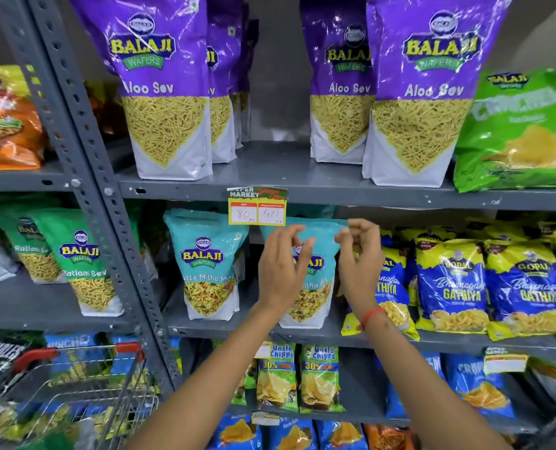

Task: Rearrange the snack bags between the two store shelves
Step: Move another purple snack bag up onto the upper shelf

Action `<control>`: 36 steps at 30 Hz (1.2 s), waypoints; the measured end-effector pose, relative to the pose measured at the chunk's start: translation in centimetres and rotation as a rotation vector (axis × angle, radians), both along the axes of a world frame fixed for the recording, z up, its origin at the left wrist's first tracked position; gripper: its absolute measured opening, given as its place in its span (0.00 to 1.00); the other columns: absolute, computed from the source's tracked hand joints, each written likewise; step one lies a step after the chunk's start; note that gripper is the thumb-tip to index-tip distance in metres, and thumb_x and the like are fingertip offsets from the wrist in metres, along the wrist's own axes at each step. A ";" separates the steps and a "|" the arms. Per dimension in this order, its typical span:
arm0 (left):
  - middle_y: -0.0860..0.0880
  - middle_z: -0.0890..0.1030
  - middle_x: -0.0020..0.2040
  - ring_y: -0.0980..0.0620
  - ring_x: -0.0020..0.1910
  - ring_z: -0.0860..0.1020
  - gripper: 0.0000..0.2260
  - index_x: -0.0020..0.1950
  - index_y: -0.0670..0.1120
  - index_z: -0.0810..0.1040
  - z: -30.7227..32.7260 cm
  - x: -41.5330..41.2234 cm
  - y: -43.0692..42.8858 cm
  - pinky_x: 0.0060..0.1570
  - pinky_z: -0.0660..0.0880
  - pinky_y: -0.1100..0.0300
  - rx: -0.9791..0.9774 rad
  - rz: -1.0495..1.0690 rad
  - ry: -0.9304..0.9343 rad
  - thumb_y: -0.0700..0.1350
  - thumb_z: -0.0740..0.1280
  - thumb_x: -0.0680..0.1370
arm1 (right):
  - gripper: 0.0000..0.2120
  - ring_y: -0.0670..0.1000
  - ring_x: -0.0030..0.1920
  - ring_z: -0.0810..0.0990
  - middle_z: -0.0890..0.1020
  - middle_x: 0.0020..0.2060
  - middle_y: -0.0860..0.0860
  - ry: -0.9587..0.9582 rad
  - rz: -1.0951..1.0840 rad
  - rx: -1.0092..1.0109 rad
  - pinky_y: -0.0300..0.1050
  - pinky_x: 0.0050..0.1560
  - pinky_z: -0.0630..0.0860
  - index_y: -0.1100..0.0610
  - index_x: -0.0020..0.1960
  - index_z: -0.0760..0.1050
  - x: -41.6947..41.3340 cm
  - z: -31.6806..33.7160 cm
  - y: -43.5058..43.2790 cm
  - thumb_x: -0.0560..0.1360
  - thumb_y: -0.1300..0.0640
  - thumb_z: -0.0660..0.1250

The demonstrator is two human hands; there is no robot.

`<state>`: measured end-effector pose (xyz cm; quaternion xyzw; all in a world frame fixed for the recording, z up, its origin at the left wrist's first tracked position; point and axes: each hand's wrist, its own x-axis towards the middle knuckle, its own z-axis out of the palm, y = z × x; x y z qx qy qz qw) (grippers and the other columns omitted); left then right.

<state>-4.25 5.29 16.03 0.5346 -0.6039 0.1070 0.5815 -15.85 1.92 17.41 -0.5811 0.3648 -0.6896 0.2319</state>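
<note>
Grey steel store shelving fills the view, stocked with snack bags on every tier. Both hands are raised at the middle shelf in front of a teal Khatta Mitha bag standing upright there. Left hand: fingers spread and loosely curled, over the bag's left face — contact cannot be confirmed. Right hand: fingertips bunched at the bag's top right corner, apparently pinching the edge. Just above the fingers hangs a yellow price tag. Left of the left hand stands a second teal bag; right of the right hand, blue-yellow Gathiya bags. Purple Aloo Sev bags stand on the tier above — wire cart lower left.
</note>
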 end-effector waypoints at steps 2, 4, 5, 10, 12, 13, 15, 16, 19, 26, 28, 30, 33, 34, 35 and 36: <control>0.45 0.78 0.44 0.53 0.45 0.72 0.21 0.57 0.41 0.75 3.5 -1.4 -0.2 0.48 0.69 0.61 -0.108 -0.043 -0.011 0.56 0.54 0.80 | 0.04 0.52 0.43 0.81 0.79 0.40 0.47 -0.016 -0.027 -0.098 0.42 0.43 0.76 0.50 0.50 0.70 -0.3 2.8 0.5 0.76 0.56 0.62; 0.44 0.78 0.44 0.51 0.46 0.73 0.21 0.60 0.40 0.74 6.7 -2.5 -0.8 0.50 0.69 0.60 -0.198 -0.076 -0.013 0.54 0.53 0.81 | 0.05 0.51 0.43 0.79 0.78 0.42 0.48 -0.024 -0.071 -0.211 0.42 0.46 0.75 0.55 0.51 0.72 -0.8 5.6 0.5 0.76 0.58 0.62; 0.43 0.79 0.45 0.49 0.47 0.73 0.21 0.62 0.39 0.74 8.2 -3.0 -1.3 0.51 0.70 0.59 -0.226 -0.086 -0.013 0.53 0.53 0.81 | 0.06 0.51 0.45 0.78 0.77 0.43 0.50 -0.029 -0.102 -0.274 0.41 0.48 0.74 0.58 0.52 0.72 -1.2 6.9 0.3 0.76 0.58 0.61; 0.40 0.73 0.69 0.42 0.67 0.71 0.28 0.75 0.42 0.59 13.7 -5.3 -4.6 0.67 0.68 0.49 -0.042 -0.194 0.063 0.56 0.55 0.81 | 0.15 0.54 0.58 0.69 0.74 0.55 0.59 0.069 -0.345 -0.388 0.39 0.64 0.62 0.64 0.59 0.69 -3.7 11.2 -2.5 0.75 0.60 0.62; 0.40 0.60 0.78 0.43 0.77 0.60 0.30 0.78 0.42 0.50 14.9 -6.2 -6.0 0.74 0.60 0.48 0.095 -0.255 0.120 0.54 0.57 0.81 | 0.20 0.55 0.63 0.66 0.72 0.62 0.62 0.109 -0.390 -0.343 0.32 0.68 0.54 0.64 0.65 0.66 -4.9 11.9 -4.0 0.74 0.59 0.63; 0.41 0.54 0.80 0.44 0.78 0.55 0.32 0.78 0.42 0.47 15.4 -6.5 -6.7 0.75 0.56 0.49 0.155 -0.280 0.143 0.54 0.57 0.81 | 0.23 0.57 0.66 0.64 0.70 0.64 0.63 0.127 -0.402 -0.304 0.31 0.69 0.51 0.63 0.67 0.64 -5.4 12.2 -4.7 0.74 0.58 0.62; 0.42 0.49 0.81 0.45 0.79 0.51 0.34 0.78 0.40 0.44 16.1 -7.1 -7.9 0.76 0.52 0.50 0.264 -0.334 0.182 0.55 0.58 0.81 | 0.27 0.62 0.70 0.62 0.65 0.69 0.65 0.178 -0.417 -0.214 0.42 0.73 0.52 0.64 0.70 0.60 -6.3 12.4 -6.0 0.75 0.55 0.61; 0.42 0.49 0.81 0.44 0.79 0.51 0.35 0.78 0.40 0.43 16.2 -7.3 -8.3 0.76 0.52 0.50 0.313 -0.372 0.197 0.55 0.58 0.81 | 0.30 0.64 0.71 0.60 0.63 0.70 0.66 0.202 -0.416 -0.168 0.50 0.73 0.53 0.64 0.72 0.58 -6.7 12.4 -6.6 0.75 0.53 0.61; 0.42 0.55 0.80 0.42 0.78 0.58 0.37 0.78 0.41 0.47 16.1 -7.7 -9.5 0.74 0.59 0.49 0.451 -0.438 0.217 0.57 0.61 0.79 | 0.36 0.66 0.74 0.56 0.58 0.73 0.69 0.193 -0.347 -0.005 0.58 0.74 0.53 0.67 0.73 0.51 -8.0 12.2 -7.8 0.75 0.48 0.61; 0.43 0.80 0.52 0.48 0.51 0.75 0.19 0.58 0.39 0.75 15.2 -7.5 -9.9 0.46 0.67 0.58 0.395 -0.402 0.170 0.53 0.66 0.77 | 0.39 0.64 0.74 0.58 0.59 0.74 0.67 0.179 -0.185 0.117 0.55 0.73 0.56 0.68 0.74 0.48 -8.8 12.7 -8.1 0.76 0.44 0.60; 0.39 0.82 0.53 0.46 0.51 0.77 0.18 0.56 0.38 0.76 15.3 -7.2 -9.8 0.46 0.69 0.57 0.404 -0.398 0.185 0.53 0.66 0.77 | 0.42 0.64 0.74 0.59 0.60 0.73 0.67 0.168 -0.163 0.123 0.56 0.73 0.57 0.68 0.74 0.49 -8.6 12.8 -8.0 0.72 0.41 0.58; 0.38 0.82 0.54 0.44 0.53 0.78 0.17 0.55 0.38 0.76 15.3 -6.7 -9.5 0.47 0.69 0.56 0.397 -0.401 0.209 0.52 0.67 0.77 | 0.41 0.63 0.73 0.60 0.62 0.73 0.65 0.175 -0.121 0.126 0.56 0.73 0.58 0.66 0.74 0.50 -8.4 12.7 -7.9 0.73 0.42 0.60; 0.40 0.81 0.48 0.44 0.49 0.77 0.15 0.49 0.41 0.75 14.9 -4.7 -9.2 0.46 0.70 0.53 0.386 -0.396 0.227 0.54 0.67 0.76 | 0.31 0.61 0.68 0.68 0.71 0.67 0.62 0.168 -0.025 0.060 0.56 0.68 0.65 0.61 0.70 0.60 -7.7 12.4 -7.5 0.73 0.49 0.64; 0.38 0.80 0.46 0.44 0.46 0.77 0.16 0.46 0.42 0.74 14.8 -3.8 -9.3 0.45 0.70 0.51 0.379 -0.385 0.227 0.56 0.68 0.75 | 0.27 0.60 0.66 0.71 0.74 0.64 0.61 0.167 -0.004 0.044 0.54 0.66 0.67 0.60 0.68 0.63 -7.3 12.4 -7.4 0.73 0.51 0.65; 0.36 0.80 0.44 0.44 0.44 0.77 0.19 0.43 0.42 0.73 14.6 -2.8 -9.3 0.44 0.70 0.50 0.369 -0.375 0.224 0.59 0.68 0.73 | 0.25 0.59 0.65 0.72 0.75 0.63 0.60 0.168 0.021 0.044 0.52 0.63 0.68 0.60 0.67 0.64 -6.9 12.4 -7.2 0.73 0.55 0.66; 0.35 0.79 0.43 0.44 0.42 0.77 0.22 0.42 0.41 0.73 14.5 -2.0 -9.2 0.43 0.71 0.48 0.356 -0.364 0.222 0.62 0.67 0.71 | 0.25 0.58 0.65 0.72 0.75 0.63 0.60 0.175 0.044 0.048 0.50 0.62 0.68 0.59 0.67 0.64 -6.4 12.4 -7.1 0.73 0.57 0.67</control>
